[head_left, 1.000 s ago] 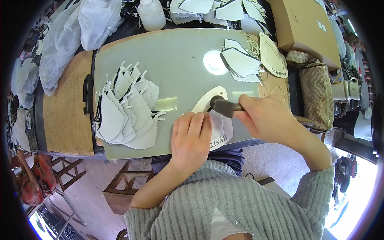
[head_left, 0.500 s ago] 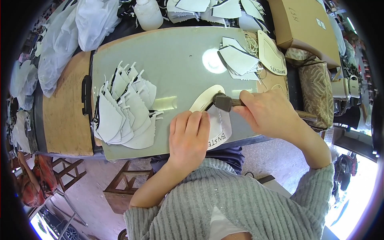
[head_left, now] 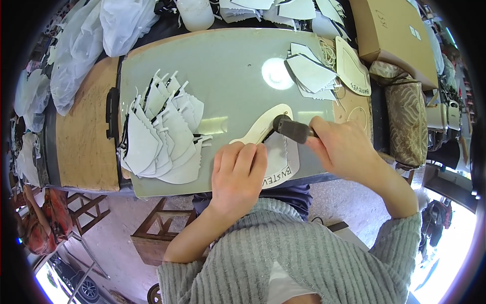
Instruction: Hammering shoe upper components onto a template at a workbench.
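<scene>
A curved cream template (head_left: 264, 123) lies near the front edge of the grey work board (head_left: 238, 76), with a white fabric or leather piece (head_left: 277, 152) on it. Dark edging shows along the piece's upper side. The bent fingers of my left hand (head_left: 238, 175) press down on the template's left part and hide what is beneath. My right hand (head_left: 344, 144) is closed round the handle of a hammer (head_left: 294, 129). Its dark head is over the template's upper part, beside the dark edging; whether it touches cannot be told.
A fanned pile of white cut pieces (head_left: 164, 137) covers the board's left side. A smaller white stack (head_left: 311, 71), coiled cord (head_left: 328, 53) and another cream template (head_left: 352, 68) lie at the far right. Beyond stand a carton (head_left: 392, 35), a patterned pouch (head_left: 405, 121) and a white jar (head_left: 195, 14).
The hammer head has shifted a little to the right over the template and changed its tilt. My left hand stays pressed on the template. The whole view has shifted slightly.
</scene>
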Demonstrator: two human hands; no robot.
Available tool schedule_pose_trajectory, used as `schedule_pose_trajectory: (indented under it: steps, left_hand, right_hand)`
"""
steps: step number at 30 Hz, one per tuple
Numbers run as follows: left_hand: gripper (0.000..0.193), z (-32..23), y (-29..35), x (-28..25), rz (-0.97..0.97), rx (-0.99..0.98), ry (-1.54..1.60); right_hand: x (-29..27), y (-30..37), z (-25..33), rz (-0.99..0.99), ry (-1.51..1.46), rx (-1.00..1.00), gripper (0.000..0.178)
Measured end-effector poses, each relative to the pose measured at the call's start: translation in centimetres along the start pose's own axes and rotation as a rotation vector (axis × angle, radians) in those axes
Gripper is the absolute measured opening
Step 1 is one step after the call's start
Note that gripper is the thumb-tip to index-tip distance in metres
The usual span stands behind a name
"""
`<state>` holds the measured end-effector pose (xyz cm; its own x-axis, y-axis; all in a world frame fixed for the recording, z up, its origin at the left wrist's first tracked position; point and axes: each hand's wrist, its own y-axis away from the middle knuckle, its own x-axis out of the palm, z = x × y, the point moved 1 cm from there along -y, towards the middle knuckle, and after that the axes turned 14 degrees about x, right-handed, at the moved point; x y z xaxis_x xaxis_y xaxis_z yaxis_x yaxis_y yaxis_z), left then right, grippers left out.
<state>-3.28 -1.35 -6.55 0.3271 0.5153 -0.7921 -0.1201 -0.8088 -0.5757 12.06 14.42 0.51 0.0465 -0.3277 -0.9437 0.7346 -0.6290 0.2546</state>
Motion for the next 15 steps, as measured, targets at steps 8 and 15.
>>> schedule_pose_trajectory:
  steps: [8,15]
  left_hand:
    - [0.031,0.1,-0.4,-0.5,0.098,0.071,0.022]
    - [0.031,0.2,-0.3,-0.5,0.082,0.060,0.040]
  right_hand:
    - [-0.5,0.9,1.8,0.079,0.090,0.040,0.034]
    - [-0.7,0.7,2.4,0.043,0.043,-0.015,0.036]
